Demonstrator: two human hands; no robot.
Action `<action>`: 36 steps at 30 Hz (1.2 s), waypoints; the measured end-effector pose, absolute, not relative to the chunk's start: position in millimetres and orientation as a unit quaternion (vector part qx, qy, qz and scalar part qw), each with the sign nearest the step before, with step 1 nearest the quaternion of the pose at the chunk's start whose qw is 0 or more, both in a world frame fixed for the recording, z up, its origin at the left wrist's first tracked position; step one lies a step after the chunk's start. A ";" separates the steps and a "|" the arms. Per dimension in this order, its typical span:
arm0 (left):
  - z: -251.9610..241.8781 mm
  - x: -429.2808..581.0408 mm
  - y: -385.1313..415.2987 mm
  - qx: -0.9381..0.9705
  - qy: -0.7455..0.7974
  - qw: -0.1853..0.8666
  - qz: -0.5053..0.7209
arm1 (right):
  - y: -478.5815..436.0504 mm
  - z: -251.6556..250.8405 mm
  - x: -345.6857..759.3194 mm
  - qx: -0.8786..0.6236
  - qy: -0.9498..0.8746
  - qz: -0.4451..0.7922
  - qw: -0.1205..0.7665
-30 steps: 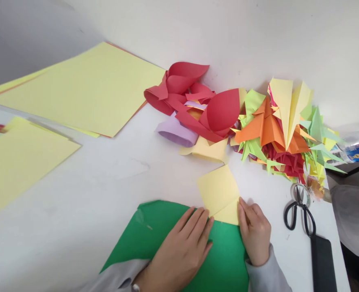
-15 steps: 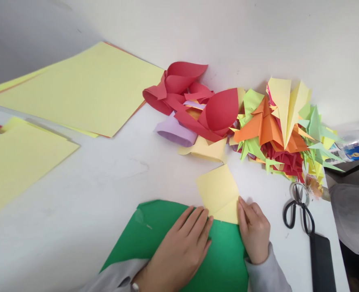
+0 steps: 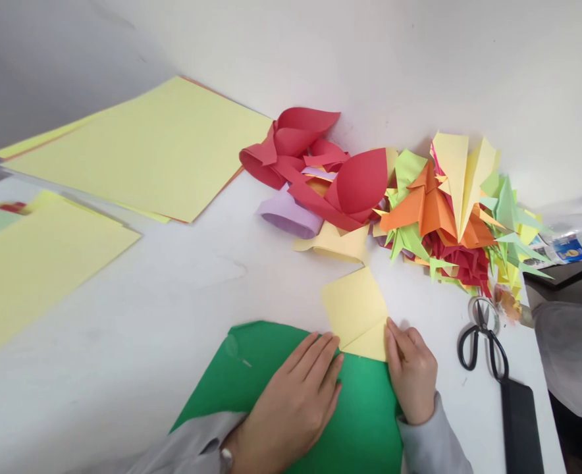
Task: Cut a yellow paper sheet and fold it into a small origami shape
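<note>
A small pale yellow paper [image 3: 354, 304] with a folded lower flap lies partly over the top edge of a green sheet [image 3: 266, 362]. My left hand [image 3: 298, 398] rests flat on the green sheet, fingers stretched out, its fingertips at the yellow paper's lower left corner. At the paper's right corner, the thumb and index finger of my right hand [image 3: 412, 372] are pinched on its edge. The green sheet's lower part runs under my left forearm and out of view.
Large pale yellow sheets [image 3: 137, 151] and more yellow paper [image 3: 49, 263] lie left. Red paper shapes [image 3: 363, 184] and folded orange paper [image 3: 432, 210] pile up behind. Scissors [image 3: 483, 336], a black flat object [image 3: 522, 421] and a plastic bottle [image 3: 575, 240] are on the right.
The camera view has shifted slightly, so the sheets on the left appear further right. Both hands and the small yellow paper keep nearly the same positions.
</note>
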State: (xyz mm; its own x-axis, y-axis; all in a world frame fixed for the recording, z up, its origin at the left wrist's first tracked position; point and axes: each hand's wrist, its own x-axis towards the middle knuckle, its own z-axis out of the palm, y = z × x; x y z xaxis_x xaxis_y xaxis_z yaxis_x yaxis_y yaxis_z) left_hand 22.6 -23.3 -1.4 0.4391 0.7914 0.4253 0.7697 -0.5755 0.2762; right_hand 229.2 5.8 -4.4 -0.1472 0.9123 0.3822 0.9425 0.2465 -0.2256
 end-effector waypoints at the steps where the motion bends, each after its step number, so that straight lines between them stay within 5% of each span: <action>1: -1.2 22.5 -23.7 0.847 0.462 0.024 0.263 | 5.8 -4.3 229.2 -0.613 -0.757 -0.035 0.225; 36: -4.0 21.7 -20.0 0.873 0.442 0.005 0.206 | 6.7 -1.5 227.2 -0.613 -0.757 -0.041 0.223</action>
